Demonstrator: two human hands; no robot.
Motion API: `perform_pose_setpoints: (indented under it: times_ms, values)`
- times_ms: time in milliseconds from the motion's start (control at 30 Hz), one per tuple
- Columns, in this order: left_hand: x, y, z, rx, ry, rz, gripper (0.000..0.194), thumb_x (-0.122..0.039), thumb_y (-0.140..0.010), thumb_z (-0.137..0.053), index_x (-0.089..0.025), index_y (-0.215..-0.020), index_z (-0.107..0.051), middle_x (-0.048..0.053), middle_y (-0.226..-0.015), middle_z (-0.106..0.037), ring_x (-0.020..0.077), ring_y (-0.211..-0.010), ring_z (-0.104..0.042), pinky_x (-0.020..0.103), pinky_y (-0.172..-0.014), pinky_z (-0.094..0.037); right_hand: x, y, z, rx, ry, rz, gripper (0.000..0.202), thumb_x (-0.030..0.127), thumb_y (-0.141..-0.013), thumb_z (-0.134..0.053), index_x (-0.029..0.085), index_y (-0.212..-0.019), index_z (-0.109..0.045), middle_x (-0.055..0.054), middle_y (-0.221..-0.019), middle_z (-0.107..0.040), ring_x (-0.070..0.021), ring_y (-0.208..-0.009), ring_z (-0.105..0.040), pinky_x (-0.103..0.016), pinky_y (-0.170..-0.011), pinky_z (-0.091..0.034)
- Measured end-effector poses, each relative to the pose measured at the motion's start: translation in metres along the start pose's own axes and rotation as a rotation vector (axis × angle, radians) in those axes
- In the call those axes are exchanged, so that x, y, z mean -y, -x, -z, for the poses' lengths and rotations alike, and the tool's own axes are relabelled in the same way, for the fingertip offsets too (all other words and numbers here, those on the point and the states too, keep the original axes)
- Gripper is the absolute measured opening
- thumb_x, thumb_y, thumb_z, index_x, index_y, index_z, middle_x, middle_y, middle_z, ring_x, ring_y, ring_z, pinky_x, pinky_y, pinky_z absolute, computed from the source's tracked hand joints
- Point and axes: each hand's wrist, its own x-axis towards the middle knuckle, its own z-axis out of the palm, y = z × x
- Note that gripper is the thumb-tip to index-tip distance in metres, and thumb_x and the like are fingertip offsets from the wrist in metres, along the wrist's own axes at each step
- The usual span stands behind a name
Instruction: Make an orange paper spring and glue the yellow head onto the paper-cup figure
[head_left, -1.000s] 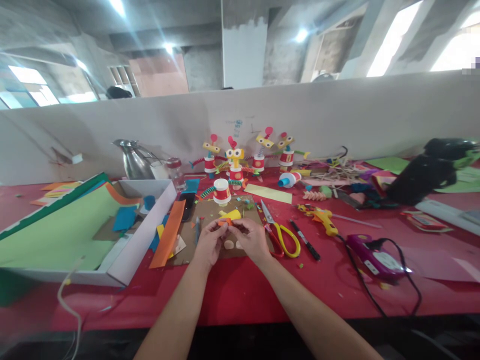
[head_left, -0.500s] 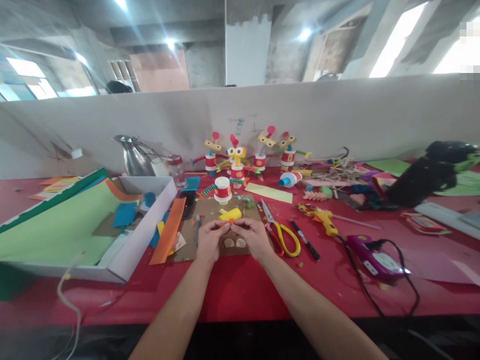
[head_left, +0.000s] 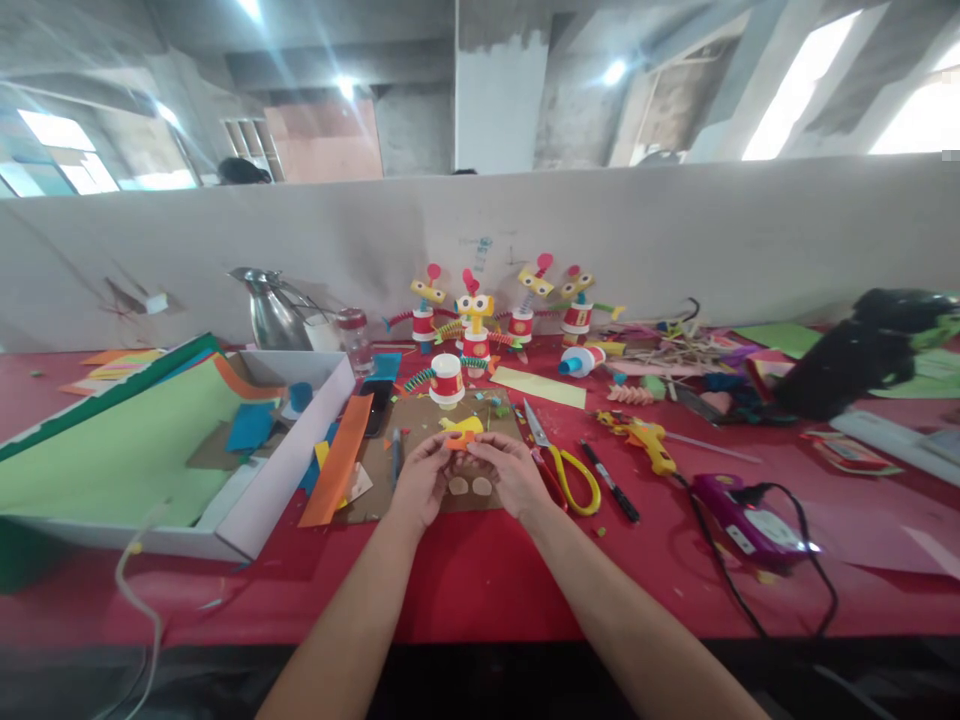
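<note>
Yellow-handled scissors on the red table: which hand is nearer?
Right. The right hand lies just beside the yellow-handled scissors; the left hand is farther, beyond the right hand.

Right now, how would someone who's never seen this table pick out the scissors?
Start at the brown cardboard mat in the middle of the red table, where the two hands meet. Just right of the right hand lie the scissors, blades pointing away. Their yellow loop handles set them apart from the black marker and the yellow glue gun further right.
</note>
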Motion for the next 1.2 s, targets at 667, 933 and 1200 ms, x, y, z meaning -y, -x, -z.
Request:
perform_pose_setpoints:
  times_ms: [667,933,1200]
  values:
    - [-0.003,-0.003,0.008,0.016,-0.106,0.059,0.033,-0.019,-0.048,-0.088,-0.013,-0.073,-0.068,0.002,-0.071,-0.069,0.0103,-0.065,-0.064,0.021,-0.064,-0.050,-0.005,0.002,-0.001,-0.024,0.141,0.067,0.019,0.032,-0.056,-0.078,0.019,-0.067,-0.070,0.001,-0.062,-0.065,-0.0125,-0.057,-0.056,-0.025,-0.056,-0.046]
    - [-0.010,-0.001,0.006,-0.026,-0.161,0.068,0.034,-0.018,-0.040,-0.090,-0.012,-0.065,-0.068,0.002,-0.066,-0.069,0.0118,-0.062,-0.064,0.024,-0.065,-0.051,-0.008,0.000,0.002,-0.046,0.356,0.179,0.014,0.027,-0.059,-0.075,0.020,-0.071,-0.074,0.000,-0.067,-0.069,-0.0150,-0.062,-0.058,-0.027,-0.060,-0.045]
    - [-0.007,-0.004,0.009,-0.065,-0.141,0.025,0.035,-0.021,-0.040,-0.090,-0.012,-0.067,-0.069,0.004,-0.063,-0.069,0.0129,-0.058,-0.063,0.025,-0.061,-0.049,-0.005,0.001,0.002,0.044,0.371,0.235,0.017,0.033,-0.065,-0.075,0.025,-0.079,-0.078,-0.002,-0.075,-0.072,-0.0182,-0.066,-0.063,-0.033,-0.067,-0.052]
